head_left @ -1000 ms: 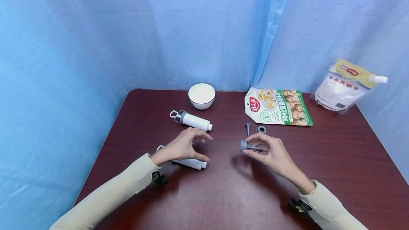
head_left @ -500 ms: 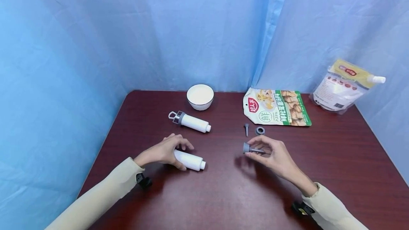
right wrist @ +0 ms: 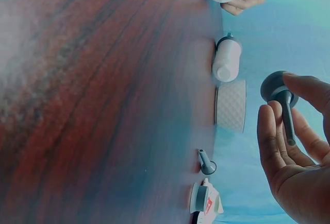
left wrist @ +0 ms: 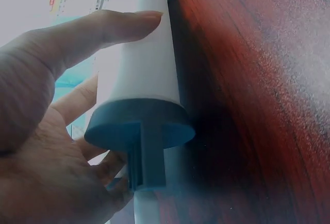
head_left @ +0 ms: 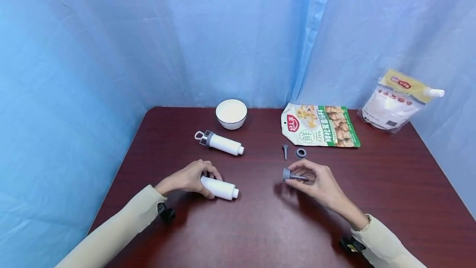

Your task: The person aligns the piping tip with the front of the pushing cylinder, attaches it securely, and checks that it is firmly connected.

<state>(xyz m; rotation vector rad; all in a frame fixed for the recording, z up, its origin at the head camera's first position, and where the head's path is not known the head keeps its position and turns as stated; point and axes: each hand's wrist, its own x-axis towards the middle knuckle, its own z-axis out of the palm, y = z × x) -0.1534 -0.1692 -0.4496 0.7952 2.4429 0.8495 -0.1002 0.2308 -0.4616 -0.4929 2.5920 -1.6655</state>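
My left hand [head_left: 191, 178] grips a white pump-like cylinder [head_left: 220, 188], thumb on one side and fingers round the other. Its narrow white tip points right; in the left wrist view a grey end collar [left wrist: 139, 123] with a bracket faces the camera. My right hand [head_left: 314, 181] pinches a grey nozzle [head_left: 286, 174] by its wide cup end, above the table. The nozzle's thin tube points back toward the palm. Beyond my left hand lies a second white cylinder [head_left: 225, 144], with a grey collar and ring handle.
Behind the right hand lie a smaller grey nozzle [head_left: 285, 152] and a grey ring [head_left: 301, 153]. Farther back are a white bowl [head_left: 231, 115] and a flat food packet [head_left: 320, 125]. A spouted pouch [head_left: 395, 100] stands at the back right. Blue curtains surround the table.
My left hand has moved left and down from above the nearer cylinder and closed round its body. My right hand still holds the nozzle, nearly in place. The view has shifted slightly.
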